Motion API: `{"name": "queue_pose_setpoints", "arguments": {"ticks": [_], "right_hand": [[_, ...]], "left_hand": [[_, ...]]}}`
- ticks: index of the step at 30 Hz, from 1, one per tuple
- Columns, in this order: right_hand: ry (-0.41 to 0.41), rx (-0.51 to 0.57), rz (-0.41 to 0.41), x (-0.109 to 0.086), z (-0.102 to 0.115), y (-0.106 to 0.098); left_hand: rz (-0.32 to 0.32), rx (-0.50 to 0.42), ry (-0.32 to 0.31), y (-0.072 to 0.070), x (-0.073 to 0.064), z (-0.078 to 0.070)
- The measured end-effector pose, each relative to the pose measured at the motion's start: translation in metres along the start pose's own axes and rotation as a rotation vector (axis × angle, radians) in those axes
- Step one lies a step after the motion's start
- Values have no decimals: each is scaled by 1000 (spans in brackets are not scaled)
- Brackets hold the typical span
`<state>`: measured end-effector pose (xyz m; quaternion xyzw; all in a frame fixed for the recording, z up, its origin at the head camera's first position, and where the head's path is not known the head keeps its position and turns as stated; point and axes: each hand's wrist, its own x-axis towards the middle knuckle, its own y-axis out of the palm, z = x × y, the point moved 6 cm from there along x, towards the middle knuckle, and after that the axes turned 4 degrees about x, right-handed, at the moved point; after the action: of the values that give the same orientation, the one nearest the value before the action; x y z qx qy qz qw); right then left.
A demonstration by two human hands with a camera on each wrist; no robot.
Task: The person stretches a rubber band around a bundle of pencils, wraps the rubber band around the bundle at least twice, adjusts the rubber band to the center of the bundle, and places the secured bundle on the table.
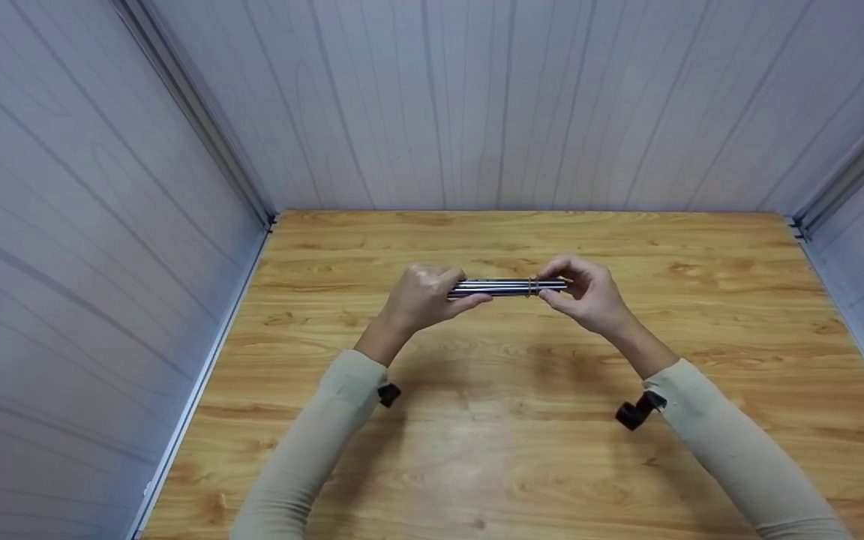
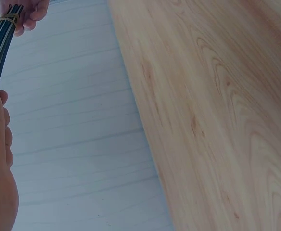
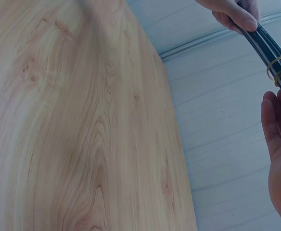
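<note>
A bundle of several slim, dark, shiny rods (image 1: 503, 287), perhaps pencils, is held level above the table between both hands. The left hand (image 1: 423, 296) grips its left end, the thumb lying along the near side. Around the bundle near its right end goes a yellowish rubber band (image 3: 278, 67), in more than one loop. Thumb and fingertips of the right hand (image 1: 588, 296) pinch at this band from both sides of the bundle. In the left wrist view the banded end of the rods (image 2: 6, 33) shows beyond the left thumb. The left hand hides the bundle's other end.
Below the hands lies a wood-grain table (image 1: 477, 465). Pale panel walls (image 1: 469, 105) rise at its back, left and right sides. A black wrist device (image 1: 632, 415) hangs at the right sleeve, and another (image 1: 388, 394) at the left sleeve.
</note>
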<state>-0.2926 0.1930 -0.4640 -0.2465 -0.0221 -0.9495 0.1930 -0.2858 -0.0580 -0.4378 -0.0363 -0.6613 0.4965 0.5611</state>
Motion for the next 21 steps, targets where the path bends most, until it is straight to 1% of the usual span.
{"name": "queue_pose_setpoints", "arguments": {"ticks": [6,10,13,16,18,21], "right_hand": [[-25,-64,-1,-2,4,2],[-63,-114,32,1,7,9],[-86,-117,45,2,8,13],[-88,-102,28,0,10,12],[-82,-94,21,-1,11,10],[-75,-89,30,0,12,7]], "left_hand": [[35,-62,-48,1,-2,2],[51,-92,-58,2,2,0],[57,-113,-50,3,4,-2],[60,-135,-56,4,4,-3],[62,-153,-76,4,2,-2],[78,-176,-115,4,0,2]]}}
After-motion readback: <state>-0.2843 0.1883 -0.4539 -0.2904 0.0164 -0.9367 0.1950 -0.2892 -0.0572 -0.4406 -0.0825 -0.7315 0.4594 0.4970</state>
